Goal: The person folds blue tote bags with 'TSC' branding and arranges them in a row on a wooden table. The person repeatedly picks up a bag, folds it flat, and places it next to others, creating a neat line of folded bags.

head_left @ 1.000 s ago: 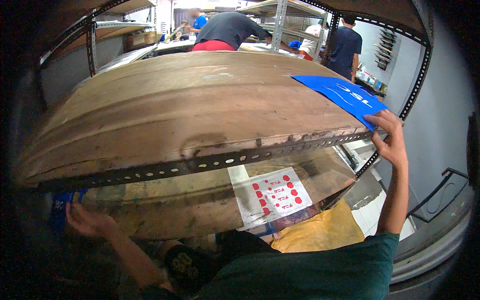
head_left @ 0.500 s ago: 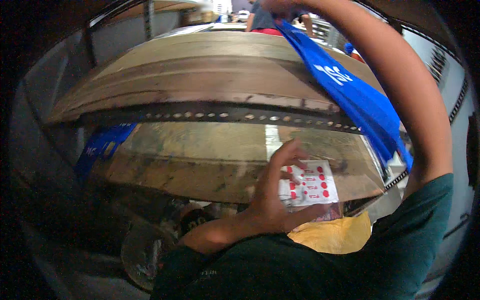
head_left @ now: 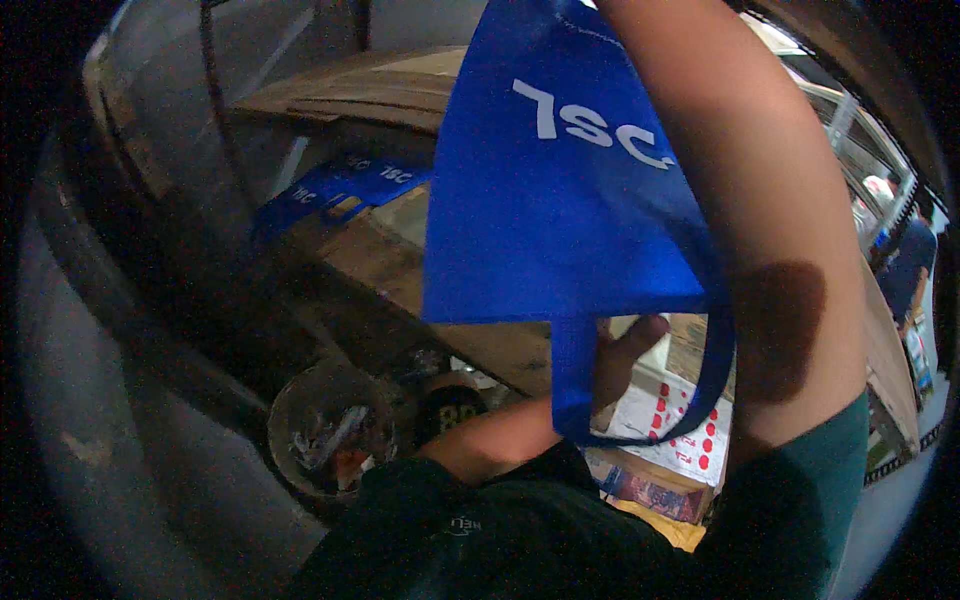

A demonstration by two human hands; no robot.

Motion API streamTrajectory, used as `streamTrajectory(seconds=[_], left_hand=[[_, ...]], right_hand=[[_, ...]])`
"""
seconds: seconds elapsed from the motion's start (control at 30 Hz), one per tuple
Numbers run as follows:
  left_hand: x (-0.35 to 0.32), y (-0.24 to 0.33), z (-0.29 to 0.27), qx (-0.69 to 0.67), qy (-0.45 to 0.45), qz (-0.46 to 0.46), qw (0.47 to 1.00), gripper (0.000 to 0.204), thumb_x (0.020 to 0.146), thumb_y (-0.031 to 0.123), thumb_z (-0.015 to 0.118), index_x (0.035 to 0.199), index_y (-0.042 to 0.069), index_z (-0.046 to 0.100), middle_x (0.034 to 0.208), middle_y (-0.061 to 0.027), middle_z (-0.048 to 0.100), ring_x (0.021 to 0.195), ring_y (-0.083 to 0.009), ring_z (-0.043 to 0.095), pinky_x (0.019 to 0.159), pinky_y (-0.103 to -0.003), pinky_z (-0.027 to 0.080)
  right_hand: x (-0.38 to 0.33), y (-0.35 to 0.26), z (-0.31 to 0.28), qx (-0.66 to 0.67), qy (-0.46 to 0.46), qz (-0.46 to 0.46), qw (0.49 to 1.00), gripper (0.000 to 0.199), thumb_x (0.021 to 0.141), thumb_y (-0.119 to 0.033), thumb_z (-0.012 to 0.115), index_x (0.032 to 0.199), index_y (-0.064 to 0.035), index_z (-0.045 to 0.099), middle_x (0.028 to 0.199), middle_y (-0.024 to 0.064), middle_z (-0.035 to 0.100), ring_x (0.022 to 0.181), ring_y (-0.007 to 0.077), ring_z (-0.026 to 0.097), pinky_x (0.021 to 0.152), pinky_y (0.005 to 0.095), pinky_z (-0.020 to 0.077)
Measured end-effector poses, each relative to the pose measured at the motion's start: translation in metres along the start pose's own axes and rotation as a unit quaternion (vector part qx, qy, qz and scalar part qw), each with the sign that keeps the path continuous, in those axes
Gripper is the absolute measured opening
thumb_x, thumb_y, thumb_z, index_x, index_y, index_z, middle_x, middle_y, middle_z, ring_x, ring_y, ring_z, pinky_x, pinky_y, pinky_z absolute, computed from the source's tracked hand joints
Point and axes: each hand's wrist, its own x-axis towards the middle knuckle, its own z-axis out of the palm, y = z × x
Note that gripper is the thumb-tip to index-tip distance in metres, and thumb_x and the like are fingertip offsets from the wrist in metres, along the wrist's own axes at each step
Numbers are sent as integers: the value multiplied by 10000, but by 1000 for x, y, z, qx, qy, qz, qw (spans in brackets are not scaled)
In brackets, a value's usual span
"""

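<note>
Observing remotely through the head view, I log a flat bright-blue cloth bag with inverted white lettering point(head_left: 555, 240) as the main thing, hanging in the middle of the scene in front of the wooden shelving. Its upper part runs up to the top edge, and a blue cloth loop handle point(head_left: 574, 370) hangs below its straight lower edge. The bare right forearm point(head_left: 775, 240) rises from a dark green sleeve point(head_left: 805, 480) and overlaps the bag's right side; the right hand lies beyond the top edge, so I cannot tell whether it is spread or pinching. The left hand point(head_left: 618, 368) is behind the loop handle, just below the bag, partly hidden; one digit reaches out to the right, but I cannot tell whether the hand is spread or closed, nor whether it touches the cloth. Near it, to the lower right, I note a white sheet with red round prints point(head_left: 690, 430), partly covered by the loop, and, below that, a piece of yellow material point(head_left: 665, 522). To the left, more blue cloth with white lettering point(head_left: 385, 180) lies on a worn brown wooden board point(head_left: 385, 258). At lower left stands a round see-through bin point(head_left: 330, 430) with mixed scraps inside. At far right, a co-worker in a dark shirt point(head_left: 908, 270) is well apart.
</note>
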Motion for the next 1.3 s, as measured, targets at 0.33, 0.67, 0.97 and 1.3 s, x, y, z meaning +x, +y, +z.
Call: streamTrajectory(seconds=[0.33,0.67,0.97,1.3], left_hand=[[17,62,-75,85,154,-66,982,436,757,66,651,1147,-25,480,1121,-141,521,985,-257,553,872,-377,449],[-79,202,-308,71,371,-37,925,300,758,37,634,1041,-52,590,988,-141,626,885,-241,613,807,-357,498],[-72,221,-404,104,360,-21,927,115,799,61,626,900,10,611,923,-102,604,830,-195,595,766,-324,504],[46,208,-482,683,145,-102,708,211,733,22,685,922,67,603,909,-48,600,842,-139,573,744,-318,484]], right_hand=[[-19,-71,17,18,-118,-156,981,372,836,-282,597,1082,-5,629,1067,215,627,896,341,650,730,485,515],[-214,-34,-5,304,53,-334,891,376,730,-183,700,1065,-26,633,971,173,652,816,282,659,698,397,527],[-320,115,122,366,-257,-79,891,367,719,-122,725,1064,-44,627,856,117,658,712,188,643,645,290,515],[-459,275,262,194,-287,51,937,234,791,-167,649,993,-59,602,877,105,601,802,215,588,687,323,467]])
